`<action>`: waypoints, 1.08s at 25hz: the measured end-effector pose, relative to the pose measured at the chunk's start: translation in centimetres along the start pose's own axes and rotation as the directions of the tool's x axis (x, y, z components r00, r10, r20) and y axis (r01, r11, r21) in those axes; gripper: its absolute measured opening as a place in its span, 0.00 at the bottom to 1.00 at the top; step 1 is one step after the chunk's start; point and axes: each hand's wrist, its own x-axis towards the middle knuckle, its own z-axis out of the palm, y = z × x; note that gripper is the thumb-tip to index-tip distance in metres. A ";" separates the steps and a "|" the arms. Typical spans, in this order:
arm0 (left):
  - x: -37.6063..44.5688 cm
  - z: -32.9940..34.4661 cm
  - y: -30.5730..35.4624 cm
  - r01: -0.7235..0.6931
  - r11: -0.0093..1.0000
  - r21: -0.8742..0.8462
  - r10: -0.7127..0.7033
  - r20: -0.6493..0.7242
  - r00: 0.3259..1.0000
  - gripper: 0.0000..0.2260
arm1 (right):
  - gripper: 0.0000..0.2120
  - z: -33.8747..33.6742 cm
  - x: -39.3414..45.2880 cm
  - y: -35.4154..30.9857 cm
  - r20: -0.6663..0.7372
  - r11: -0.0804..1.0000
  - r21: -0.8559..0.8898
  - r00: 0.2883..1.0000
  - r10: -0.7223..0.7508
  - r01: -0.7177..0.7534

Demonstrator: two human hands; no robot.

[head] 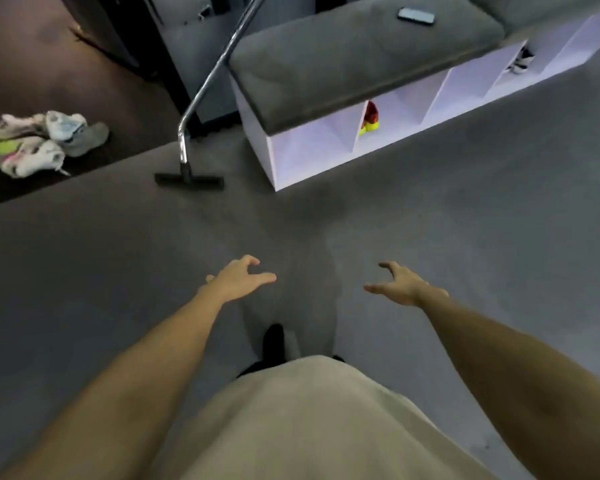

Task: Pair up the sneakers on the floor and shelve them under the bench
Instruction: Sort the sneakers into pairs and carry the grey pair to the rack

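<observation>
Both hands, left hand (238,277) and right hand (400,284), are hanging spread and empty at centre frame. We are seeing sneakers (37,142) piled upper left, red shoe (370,118) in the bench (361,60) cubby, upper right.

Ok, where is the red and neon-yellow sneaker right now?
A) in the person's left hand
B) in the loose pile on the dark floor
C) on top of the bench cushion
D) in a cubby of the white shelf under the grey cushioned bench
D: the red and neon-yellow sneaker sits inside the second cubby from the near end of the white shelf under the grey cushioned bench; both hands are empty.
</observation>
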 end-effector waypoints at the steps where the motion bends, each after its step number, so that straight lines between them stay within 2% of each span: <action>1: -1.0 1.4 -1.3 0.060 0.998 0.002 -0.060 0.027 0.998 0.35 | 0.46 1.0 0.0 -0.1 0.049 0.999 -0.042 0.999 -0.009 0.012; 3: -2.4 4.1 -3.8 0.143 0.987 -0.080 -0.137 0.071 0.988 0.39 | 0.48 2.3 0.0 -0.7 0.144 0.994 -0.108 0.990 -0.005 0.021; 7: -5.4 6.6 -11.0 0.303 0.889 -0.345 -0.313 0.028 0.949 0.46 | 0.54 5.4 1.4 -5.4 0.248 0.960 -0.244 0.966 -0.076 0.138; 11: -8.7 4.5 -17.5 0.377 0.765 -0.522 -0.454 -0.022 0.891 0.44 | 0.56 8.2 2.0 -14.8 0.324 0.874 -0.343 0.917 -0.233 0.343; 15: -10.5 1.9 -25.8 0.392 0.639 -0.663 -0.557 -0.047 0.829 0.41 | 0.55 12.7 2.4 -25.1 0.377 0.800 -0.393 0.872 -0.311 0.454; 18: -11.2 -0.6 -32.9 0.391 0.573 -0.721 -0.594 -0.036 0.804 0.40 | 0.57 18.2 3.0 -33.0 0.406 0.791 -0.390 0.859 -0.312 0.472; 21: -12.0 -3.6 -38.9 0.388 0.539 -0.748 -0.599 -0.016 0.801 0.42 | 0.62 23.1 3.3 -39.6 0.431 0.804 -0.348 0.844 -0.320 0.482; 24: -11.5 -7.2 -45.1 0.389 0.541 -0.746 -0.606 -0.026 0.795 0.46 | 0.62 26.7 4.2 -46.0 0.469 0.809 -0.344 0.834 -0.291 0.476; 27: -9.9 -11.4 -50.0 0.389 0.544 -0.744 -0.623 -0.047 0.781 0.44 | 0.62 29.1 5.9 -51.5 0.476 0.828 -0.322 0.834 -0.278 0.459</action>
